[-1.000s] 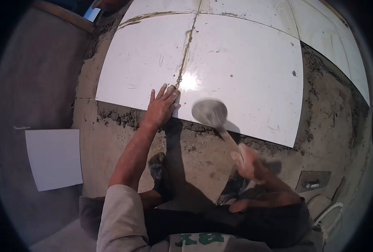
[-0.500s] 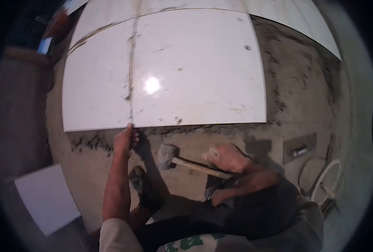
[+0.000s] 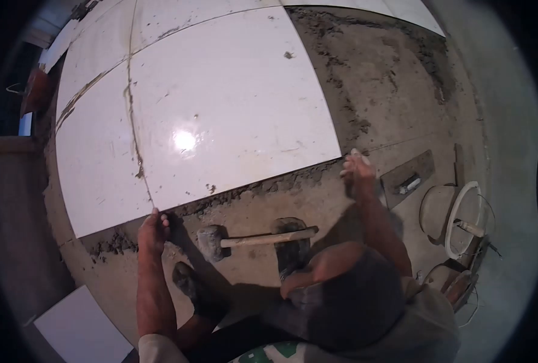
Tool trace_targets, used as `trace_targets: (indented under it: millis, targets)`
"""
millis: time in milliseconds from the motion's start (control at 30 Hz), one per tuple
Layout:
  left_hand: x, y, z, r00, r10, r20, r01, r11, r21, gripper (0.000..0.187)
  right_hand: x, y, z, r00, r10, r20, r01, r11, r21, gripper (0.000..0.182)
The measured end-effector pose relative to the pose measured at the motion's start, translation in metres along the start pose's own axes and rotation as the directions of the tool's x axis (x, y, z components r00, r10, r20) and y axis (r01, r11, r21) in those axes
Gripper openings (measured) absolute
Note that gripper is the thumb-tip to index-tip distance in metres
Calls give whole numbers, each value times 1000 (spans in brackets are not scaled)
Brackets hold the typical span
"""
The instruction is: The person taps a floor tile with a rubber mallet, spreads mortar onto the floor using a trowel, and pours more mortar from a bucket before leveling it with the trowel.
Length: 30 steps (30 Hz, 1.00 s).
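On the floor (image 3: 317, 196), mallet (image 3: 245, 240) idle: apparent edge check

Left hand (image 3: 153, 235), fingers curled, meets the white tile (image 3: 239, 115) at its near left corner; right hand (image 3: 360, 172), fingers bunched, is beside its near right one (I cannot tell if either pinches anything). Next likely calls for a light touch.

left hand (image 3: 153, 232): at tile seam (image 3: 133, 130) | right hand (image 3: 360, 172): near tile corner (image 3: 334, 151) | mallet (image 3: 240, 241): between hands

Right side: flat trowel (image 3: 408, 183) lying handle-up; tipped bucket (image 3: 435, 213) with white rim just beside it. Lower left: loose white panel (image 3: 82, 327), cut off by frame edge. Upper left: reddish object (image 3: 36, 91), too dark to identify.
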<state>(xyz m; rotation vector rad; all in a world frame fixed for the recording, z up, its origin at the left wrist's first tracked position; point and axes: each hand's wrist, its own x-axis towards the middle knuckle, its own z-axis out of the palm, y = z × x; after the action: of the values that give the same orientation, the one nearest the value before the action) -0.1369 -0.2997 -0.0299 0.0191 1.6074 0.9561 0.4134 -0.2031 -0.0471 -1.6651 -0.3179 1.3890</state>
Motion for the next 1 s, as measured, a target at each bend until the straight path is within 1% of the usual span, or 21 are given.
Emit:
trace_targets:
  millis: [33, 100, 133, 167, 200, 233, 300, 333, 367, 400, 433, 467, 533, 667, 700, 767, 833, 867, 933, 967, 1000]
  targets:
    - [-2, 0, 2, 1000, 11, 13, -11, 1000, 5, 20, 5, 3, -1, 999, -14, 31, 13, 1000, 20, 30]
    - [-7, 0, 1, 999, 42, -16, -42, 999, 21, 21, 3, 10, -2, 967, -248, 51, 251, 967, -48, 26]
    - [-7, -1, 1, 997, 62, -50, -61, 998, 32, 22, 7, 11, -11, 973, -206, 103, 210, 977, -27, 24]
    - [-5, -3, -2, 999, 40, -14, -40, 999, -2, 23, 11, 12, -17, 974, -166, 154, 169, 986, -5, 23]
    - [-5, -2, -7, 999, 18, 27, -17, 999, -36, 25, 2, 10, -12, 987, -136, 87, 134, 991, 21, 23]
    - [-13, 2, -7, 1000, 28, -8, -28, 999, -34, 25, -8, 6, -9, 994, -103, 17, 103, 994, 44, 25]
    - [-29, 10, -6, 990, 24, 142, -32, 998, 53, 31, -21, 7, -19, 997, -30, 76, 28, 999, 26, 27]
    - [-33, 13, -12, 991, 28, 130, -35, 998, 47, 31, -32, 8, -15, 996, -25, 89, 23, 999, 22, 27]
    - [-36, 15, -19, 970, -94, 226, 57, 984, 167, 35, -44, 10, -10, 996, -63, 70, 67, 997, -46, 29]
    - [-42, 18, -21, 925, -226, 304, 135, 947, 292, 39, -51, 13, -7, 993, -103, 52, 108, 987, -116, 30]
    - [-45, 21, -17, 912, -292, 288, 155, 896, 416, 44, -46, 19, -9, 997, -59, 41, 66, 980, -187, 31]
    - [-45, 20, -14, 915, -291, 280, 160, 898, 410, 44, -47, 22, -7, 997, -52, 51, 61, 980, -191, 31]
    - [-47, 18, -7, 927, -280, 249, 133, 868, 478, 44, -52, 24, 5, 980, -109, 169, 158, 938, -309, 32]
    - [-45, 19, 6, 910, -284, 303, 125, 883, 453, 45, -55, 25, 27, 963, -84, 255, 163, 936, -311, 32]
    - [-42, 16, 4, 905, -269, 330, 108, 895, 433, 46, -53, 26, 27, 961, -73, 266, 167, 922, -349, 32]
    - [-43, 18, 5, 922, -235, 308, 96, 909, 405, 46, -53, 29, 28, 958, -62, 280, 172, 907, -386, 32]
    - [-45, 19, 9, 949, -164, 268, 67, 939, 336, 48, -52, 31, 28, 968, -44, 245, 133, 924, -359, 31]
    - [-43, 19, 9, 950, -164, 267, 68, 939, 336, 48, -51, 30, 28, 968, -43, 246, 133, 924, -360, 31]
    - [-35, 15, 6, 994, -73, 87, 55, 980, 192, 49, -46, 25, 30, 976, -73, 207, 122, 964, -238, 32]
    - [-26, 12, -3, 990, -76, 117, 56, 984, 167, 45, -43, 21, 31, 976, -73, 206, 122, 964, -238, 32]
    - [-27, 14, 1, 990, -77, 118, 57, 984, 166, 45, -39, 15, 33, 991, -68, 115, 88, 979, -182, 33]
